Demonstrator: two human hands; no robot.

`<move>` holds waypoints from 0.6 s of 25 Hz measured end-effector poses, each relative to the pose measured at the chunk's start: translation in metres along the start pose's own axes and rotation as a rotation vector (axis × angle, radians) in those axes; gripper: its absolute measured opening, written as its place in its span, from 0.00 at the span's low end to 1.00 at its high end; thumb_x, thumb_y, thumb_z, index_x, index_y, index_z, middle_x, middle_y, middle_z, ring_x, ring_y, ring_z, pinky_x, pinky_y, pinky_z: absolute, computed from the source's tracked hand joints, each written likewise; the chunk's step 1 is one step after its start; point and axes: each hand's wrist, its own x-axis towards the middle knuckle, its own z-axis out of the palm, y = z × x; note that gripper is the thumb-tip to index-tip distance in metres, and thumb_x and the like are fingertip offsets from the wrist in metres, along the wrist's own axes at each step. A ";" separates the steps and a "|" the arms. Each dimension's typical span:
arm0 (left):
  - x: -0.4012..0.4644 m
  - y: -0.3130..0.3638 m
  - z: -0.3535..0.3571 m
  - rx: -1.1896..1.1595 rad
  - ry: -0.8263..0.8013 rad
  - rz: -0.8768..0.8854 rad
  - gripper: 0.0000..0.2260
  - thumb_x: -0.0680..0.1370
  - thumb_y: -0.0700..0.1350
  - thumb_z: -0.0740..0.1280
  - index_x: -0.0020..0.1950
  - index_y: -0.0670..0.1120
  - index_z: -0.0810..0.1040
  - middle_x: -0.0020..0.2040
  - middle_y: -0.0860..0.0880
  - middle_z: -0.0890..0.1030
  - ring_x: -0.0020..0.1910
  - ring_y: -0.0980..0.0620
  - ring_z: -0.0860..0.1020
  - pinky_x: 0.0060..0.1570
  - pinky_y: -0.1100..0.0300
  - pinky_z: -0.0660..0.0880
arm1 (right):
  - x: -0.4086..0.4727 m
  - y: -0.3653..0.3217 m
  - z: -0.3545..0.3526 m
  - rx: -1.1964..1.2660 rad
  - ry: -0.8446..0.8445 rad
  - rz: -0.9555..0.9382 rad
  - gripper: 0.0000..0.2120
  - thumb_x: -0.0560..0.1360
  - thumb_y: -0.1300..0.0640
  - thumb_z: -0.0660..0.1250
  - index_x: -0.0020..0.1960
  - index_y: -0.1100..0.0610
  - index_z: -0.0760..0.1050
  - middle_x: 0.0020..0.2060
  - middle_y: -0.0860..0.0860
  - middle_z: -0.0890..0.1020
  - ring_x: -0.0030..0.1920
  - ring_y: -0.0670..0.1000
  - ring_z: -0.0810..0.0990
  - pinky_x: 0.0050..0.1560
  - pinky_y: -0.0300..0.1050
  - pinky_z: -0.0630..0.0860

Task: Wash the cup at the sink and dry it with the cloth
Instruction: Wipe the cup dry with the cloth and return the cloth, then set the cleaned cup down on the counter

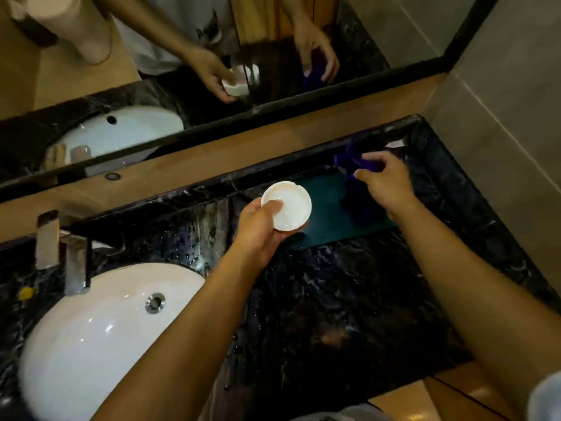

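Note:
My left hand (258,230) holds a small white cup (291,208) above the dark marble counter, thumb inside its rim, opening facing up toward me. To the right, my right hand (387,185) pinches a dark purple cloth (353,161) near the back of the counter. The cloth hangs down from my fingers over a teal mat (328,208). The white oval sink (100,332) lies at the lower left, away from both hands.
A square metal tap (76,265) stands behind the sink. Water drops speckle the counter (349,299) between sink and mat. A mirror (182,56) runs along the back above a wooden ledge. A grey tiled wall (501,147) closes the right side.

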 end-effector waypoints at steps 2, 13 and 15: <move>0.010 -0.006 0.006 0.020 0.021 -0.017 0.11 0.82 0.34 0.62 0.64 0.40 0.76 0.63 0.38 0.77 0.59 0.34 0.78 0.48 0.38 0.84 | 0.010 0.029 0.003 -0.171 -0.019 -0.013 0.16 0.72 0.60 0.74 0.60 0.54 0.79 0.59 0.55 0.80 0.57 0.55 0.80 0.60 0.46 0.77; 0.034 -0.021 0.022 0.055 0.039 -0.090 0.13 0.80 0.35 0.63 0.64 0.40 0.74 0.64 0.38 0.75 0.62 0.34 0.76 0.48 0.38 0.83 | -0.024 0.042 0.015 -0.475 0.062 -0.220 0.16 0.77 0.50 0.68 0.64 0.52 0.79 0.61 0.55 0.74 0.59 0.58 0.74 0.63 0.56 0.74; 0.036 -0.023 0.025 0.092 0.025 -0.086 0.11 0.79 0.35 0.62 0.61 0.39 0.76 0.62 0.37 0.76 0.61 0.35 0.77 0.50 0.37 0.83 | -0.038 0.029 0.026 -0.147 -0.201 -0.130 0.13 0.78 0.48 0.68 0.59 0.52 0.81 0.52 0.51 0.80 0.48 0.51 0.82 0.53 0.49 0.80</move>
